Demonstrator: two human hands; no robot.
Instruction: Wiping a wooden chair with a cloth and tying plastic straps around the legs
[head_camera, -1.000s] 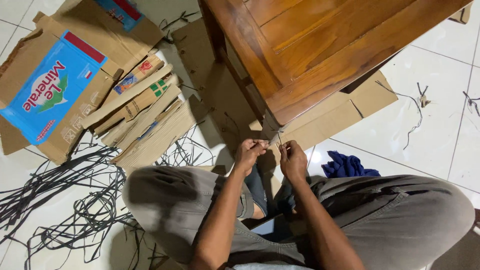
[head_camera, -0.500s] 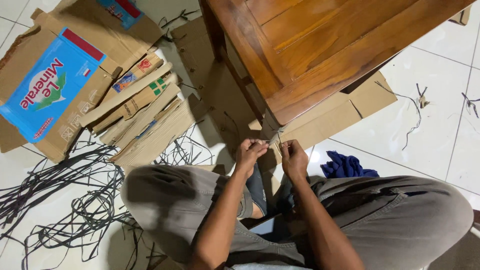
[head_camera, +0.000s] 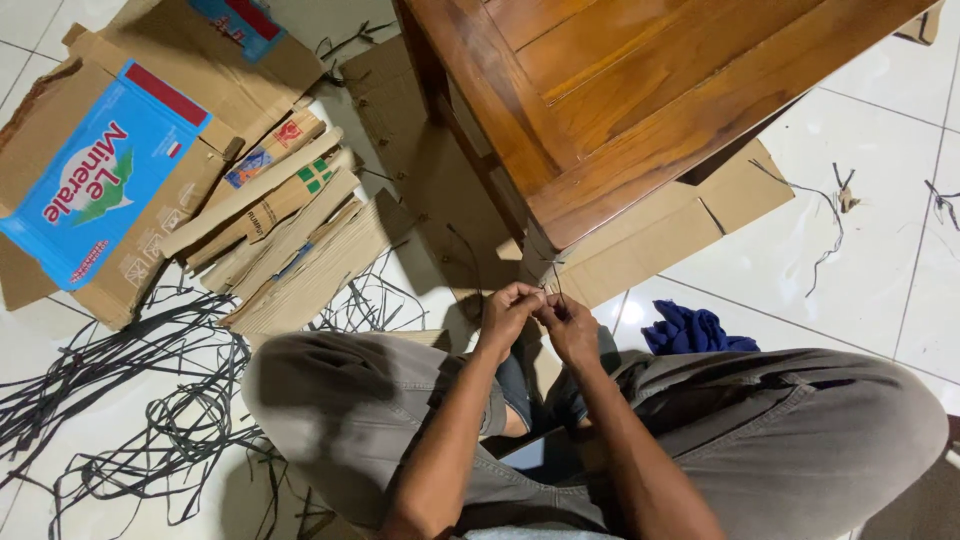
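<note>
My left hand (head_camera: 507, 314) and my right hand (head_camera: 570, 325) meet fingertip to fingertip just below the near corner of a wooden table (head_camera: 640, 90). Both pinch a thin dark strand (head_camera: 556, 280) that runs up toward the cardboard-wrapped table leg (head_camera: 545, 255). I sit on the floor with my knees apart in grey trousers, forearms reaching forward between them. What lies under my fingers is hidden.
Flattened cardboard boxes (head_camera: 130, 170), one with a blue printed panel, lie at the left. A tangle of black plastic strips (head_camera: 110, 400) covers the tiles at lower left. A blue cloth (head_camera: 690, 330) lies by my right knee. More cardboard (head_camera: 680, 225) sits under the table.
My hands have moved closer together, so the fingertips now touch at the strand. The rest of the scene is the same.
</note>
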